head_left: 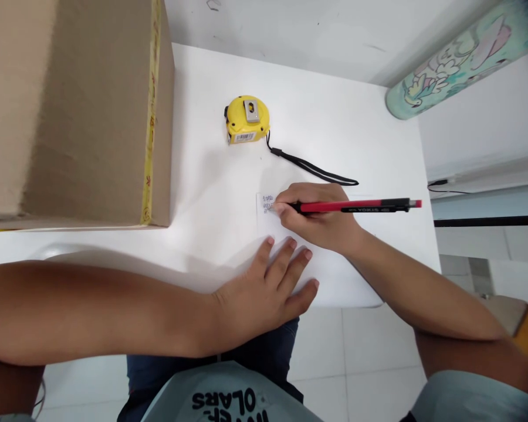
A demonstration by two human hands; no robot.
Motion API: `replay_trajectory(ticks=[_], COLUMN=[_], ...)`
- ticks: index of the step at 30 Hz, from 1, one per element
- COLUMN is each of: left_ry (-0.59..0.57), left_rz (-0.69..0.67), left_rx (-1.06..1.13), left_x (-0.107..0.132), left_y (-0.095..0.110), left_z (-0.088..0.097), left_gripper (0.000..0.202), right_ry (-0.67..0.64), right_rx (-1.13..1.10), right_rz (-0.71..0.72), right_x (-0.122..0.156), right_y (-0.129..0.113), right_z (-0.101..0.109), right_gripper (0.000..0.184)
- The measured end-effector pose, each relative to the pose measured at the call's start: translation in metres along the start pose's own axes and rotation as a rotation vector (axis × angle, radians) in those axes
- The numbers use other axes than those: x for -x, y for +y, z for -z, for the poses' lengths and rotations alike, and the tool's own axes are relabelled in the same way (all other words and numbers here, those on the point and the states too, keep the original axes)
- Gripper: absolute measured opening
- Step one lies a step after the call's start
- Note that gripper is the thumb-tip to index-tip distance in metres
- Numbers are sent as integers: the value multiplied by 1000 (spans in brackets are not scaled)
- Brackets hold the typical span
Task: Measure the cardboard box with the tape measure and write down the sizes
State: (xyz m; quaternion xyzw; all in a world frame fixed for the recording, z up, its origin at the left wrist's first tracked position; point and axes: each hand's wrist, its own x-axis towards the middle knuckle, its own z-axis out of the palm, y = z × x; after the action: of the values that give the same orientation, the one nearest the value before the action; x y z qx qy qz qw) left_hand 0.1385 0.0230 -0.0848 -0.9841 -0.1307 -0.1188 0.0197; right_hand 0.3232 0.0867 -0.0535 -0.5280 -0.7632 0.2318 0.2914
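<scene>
My right hand is closed around a slim red and black pen, its tip touching a white sheet of paper. Small handwritten marks show in the paper's upper left corner, partly covered by my fingertips. Below it, my left hand lies flat near the table's front edge, fingers spread and holding nothing. Whether those fingers rest on the paper or on the table, I cannot tell. A yellow tape measure with a metal clip sits beyond my right hand, its black wrist strap trailing toward that hand.
A large cardboard box with yellow tape takes up the left of the white table. At the back right corner stands a mint green patterned cylinder. A wall runs behind the table, and tiled floor shows below its front edge.
</scene>
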Motion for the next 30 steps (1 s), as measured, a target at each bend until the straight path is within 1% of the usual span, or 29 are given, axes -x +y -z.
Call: replay_trajectory(ticks=[7,11,16,21,23,26,30], left_ry=[6,1,9,-3,6,11,13], left_rz=[-1,0,-1,-9,-8,-5,0], left_rx=[-2,0,15,24,27,22,18], left_x=[0,0,1,1,1,1,0], left_y=[0,0,0,0,0,0,0], left_z=[-1,-1,-1,-3,-3,-3,-2], left_gripper=[50,48,51,55,55,53,50], right_ry=[-44,-30,-7,-48,-50,-19,-30], right_rx=[-41,-35,2,-2,3,19,5], right_rz=[-5,-16,1,32,31,27,29], right_x=[-1,-1,1,-1,-1,-1,-1], right_y=[2,2,2,2,1,1,0], right_z=[2,2,2,2,2,3,3], right_gripper=[18,19,19,19,20,21,20])
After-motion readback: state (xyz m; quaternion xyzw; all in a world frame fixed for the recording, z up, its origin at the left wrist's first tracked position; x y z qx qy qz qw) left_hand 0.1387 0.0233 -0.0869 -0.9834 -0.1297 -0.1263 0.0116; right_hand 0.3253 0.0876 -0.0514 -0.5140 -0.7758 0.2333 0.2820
